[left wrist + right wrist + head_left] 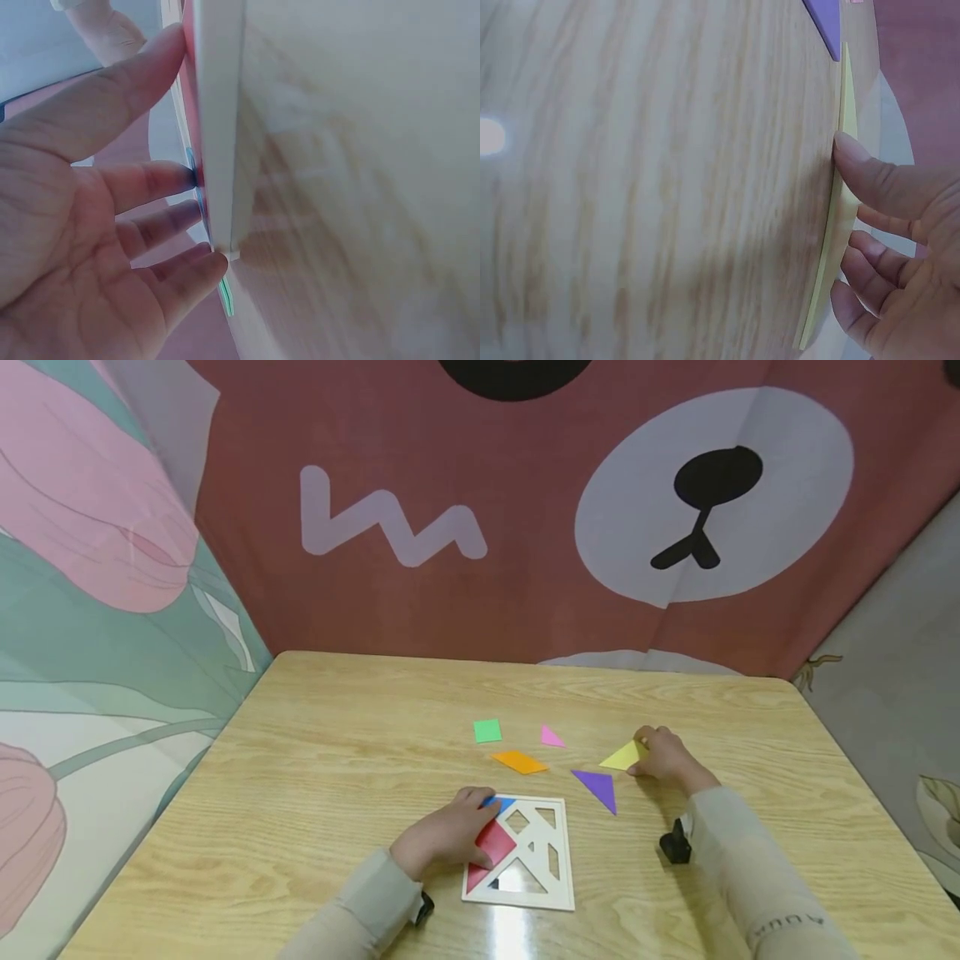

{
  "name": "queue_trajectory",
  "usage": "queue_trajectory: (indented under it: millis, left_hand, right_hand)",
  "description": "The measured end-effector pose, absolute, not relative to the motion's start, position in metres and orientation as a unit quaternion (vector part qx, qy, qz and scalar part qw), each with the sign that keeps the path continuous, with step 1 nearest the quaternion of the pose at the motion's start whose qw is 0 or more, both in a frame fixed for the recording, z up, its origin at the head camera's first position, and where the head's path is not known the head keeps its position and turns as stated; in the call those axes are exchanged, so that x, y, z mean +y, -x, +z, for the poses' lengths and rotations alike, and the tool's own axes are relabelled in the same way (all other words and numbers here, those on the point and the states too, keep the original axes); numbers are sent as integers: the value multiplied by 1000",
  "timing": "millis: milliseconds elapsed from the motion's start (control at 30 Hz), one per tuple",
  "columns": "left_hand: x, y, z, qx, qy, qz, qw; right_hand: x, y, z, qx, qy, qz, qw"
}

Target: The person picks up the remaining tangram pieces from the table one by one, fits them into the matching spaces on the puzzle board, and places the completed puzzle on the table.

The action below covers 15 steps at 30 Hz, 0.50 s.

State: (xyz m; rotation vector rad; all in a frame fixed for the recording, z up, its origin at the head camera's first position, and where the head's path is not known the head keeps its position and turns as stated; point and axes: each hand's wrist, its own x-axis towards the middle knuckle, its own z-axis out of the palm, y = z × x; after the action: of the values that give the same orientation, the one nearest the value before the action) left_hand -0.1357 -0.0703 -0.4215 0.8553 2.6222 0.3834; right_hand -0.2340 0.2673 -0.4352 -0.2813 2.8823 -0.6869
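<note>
A white tangram board with cut-out shapes lies on the table, a red triangle and a blue triangle in its left side. My left hand rests on that side, its thumb on the red triangle and fingertips over the blue one and the board's far edge. Farther right, my right hand pinches a yellow triangle by its right end. In the right wrist view the thumb presses the long edge of the yellow piece, with the other fingers across from it.
Between the hands lies a purple triangle. Beyond the board are an orange parallelogram, a green square and a small pink triangle. A printed curtain hangs behind the wooden table.
</note>
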Motion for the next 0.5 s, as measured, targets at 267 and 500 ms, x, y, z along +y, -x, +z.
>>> queue_trajectory:
  millis: [267,500]
  left_hand:
    - [-71,138,-423,925,-298,149,184]
    - [-72,138,-424,924,-298,156,182]
  right_hand:
    - [264,231,-431,964,79,-247,65]
    - [265,229,-431,965,68,-244,61]
